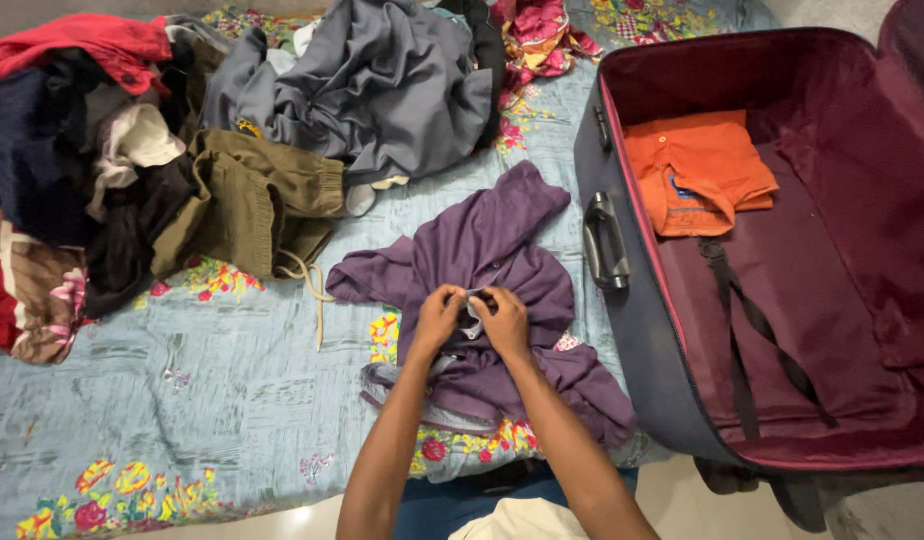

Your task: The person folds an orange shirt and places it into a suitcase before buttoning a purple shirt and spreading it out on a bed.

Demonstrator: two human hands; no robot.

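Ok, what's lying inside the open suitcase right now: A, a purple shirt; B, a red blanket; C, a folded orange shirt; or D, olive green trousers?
C: a folded orange shirt lies in the upper corner of the open suitcase, while the purple shirt is out on the bed under both hands.

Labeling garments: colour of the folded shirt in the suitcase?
Orange, shirt in the maroon-lined suitcase; head view.
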